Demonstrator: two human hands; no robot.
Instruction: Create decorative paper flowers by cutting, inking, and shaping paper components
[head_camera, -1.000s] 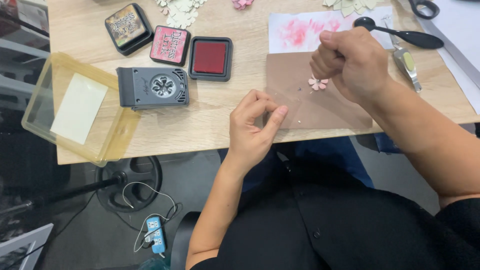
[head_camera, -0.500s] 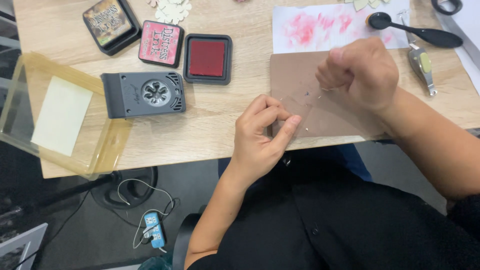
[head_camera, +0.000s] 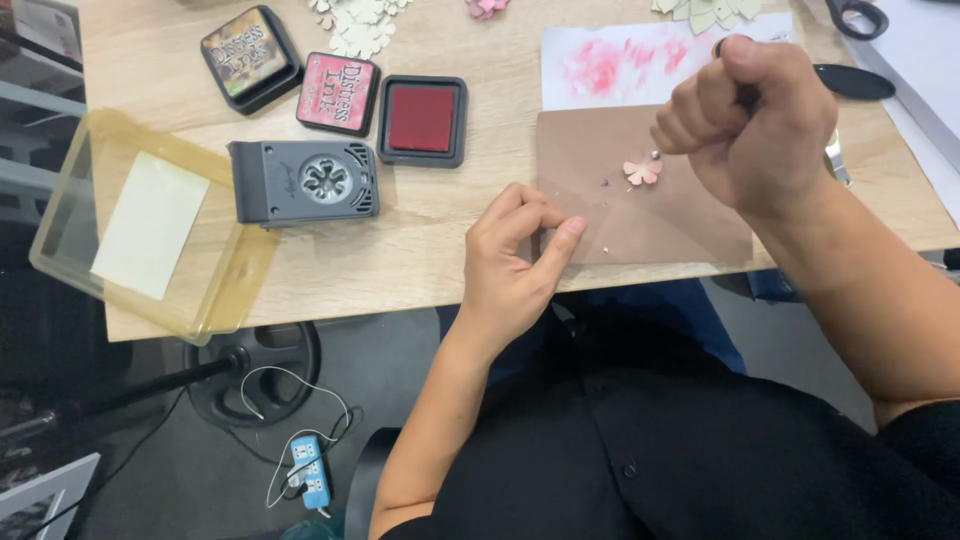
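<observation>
My right hand (head_camera: 755, 125) is closed in a fist above a brown mat (head_camera: 650, 215). It grips a thin stylus whose small ball tip shows just above a pink paper flower (head_camera: 642, 172) lying on the mat. My left hand (head_camera: 515, 255) rests at the mat's left edge near the table front. Its thumb and fingers are pinched together, and I cannot see anything between them. A few tiny beads (head_camera: 604, 183) lie on the mat between my hands.
A grey flower punch (head_camera: 305, 180) and three ink pads (head_camera: 422, 118) sit to the left. A clear yellowish tray (head_camera: 70, 250) holding pale paper overhangs the table edge. A pink-smudged white sheet (head_camera: 630, 60), paper petals (head_camera: 355, 28), a black tool (head_camera: 855, 82) and scissors (head_camera: 850, 15) lie at the back.
My right hand covered the flower half a second ago and has shifted right and up, uncovering it. My left hand keeps its pinched pose at the mat's edge.
</observation>
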